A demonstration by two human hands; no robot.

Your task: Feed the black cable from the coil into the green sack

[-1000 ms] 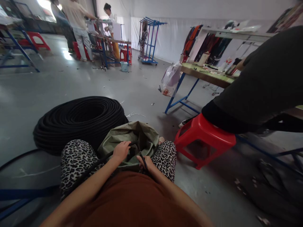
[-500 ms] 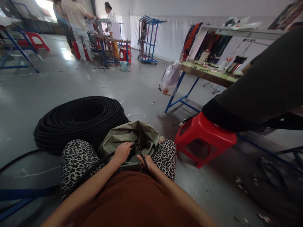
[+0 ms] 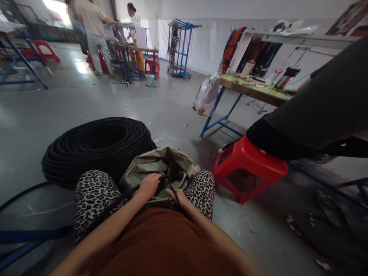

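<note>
My left hand (image 3: 149, 186) is closed around a thick black cord (image 3: 115, 202), which runs back along my left forearm. The cord's front part sticks out past my fingers, over an open olive-green sack (image 3: 140, 165) between my knees. In my right hand (image 3: 178, 196) I grip black-handled scissors (image 3: 174, 190); their blades point up and meet the cord just beyond my left fingers. Whether the blades are fully closed on it is too small to tell. A big coil of the same black cord (image 3: 66, 153) lies on the floor at the front left.
To my right stands a red plastic stool (image 3: 250, 165) with a person seated on it. Behind it is a worktable (image 3: 258, 91) with a clear plastic bag (image 3: 207, 94) hanging at its corner. A blue rack (image 3: 184, 50) and several people are farther back. Blue metal legs (image 3: 31, 235) lie at lower left.
My hands, the cord and the scissors hold almost the same position. The seated person on the right and a standing person at the back have shifted slightly.
</note>
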